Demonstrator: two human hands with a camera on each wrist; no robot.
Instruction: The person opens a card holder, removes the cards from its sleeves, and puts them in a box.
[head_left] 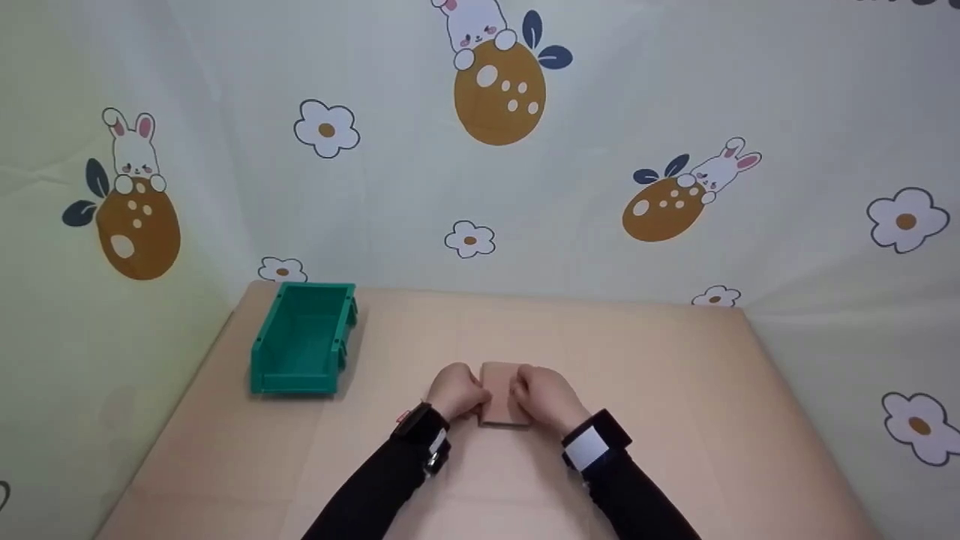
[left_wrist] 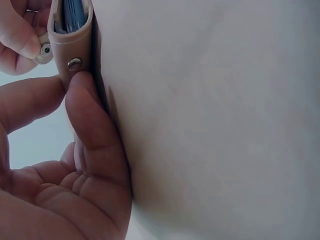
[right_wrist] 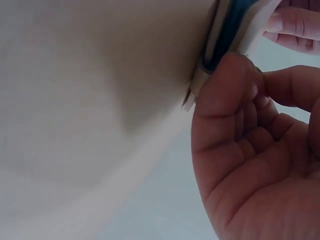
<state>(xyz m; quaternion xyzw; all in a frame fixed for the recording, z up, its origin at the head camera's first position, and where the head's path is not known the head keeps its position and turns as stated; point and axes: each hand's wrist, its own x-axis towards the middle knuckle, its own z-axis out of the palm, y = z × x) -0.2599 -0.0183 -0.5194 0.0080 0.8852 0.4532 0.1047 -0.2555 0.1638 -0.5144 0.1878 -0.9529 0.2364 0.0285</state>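
A small tan card holder [head_left: 501, 394] with a snap fastener lies on the table between the two hands. Blue inner leaves show at its end in both wrist views. My left hand [head_left: 456, 391] pinches its left side between thumb and finger, just below a metal snap stud [left_wrist: 75, 64]. On the opposite side, my right hand [head_left: 551, 396] has its thumb and fingertips on the holder's edge. In the left wrist view, the right hand's fingers pinch a pale tab with a round snap socket [left_wrist: 46, 48], apart from the stud.
A green open-fronted plastic bin [head_left: 296, 382] stands at the table's back left. The tan-covered table [head_left: 637, 352] meets a patterned cloth wall [head_left: 390, 195] at its back and sides.
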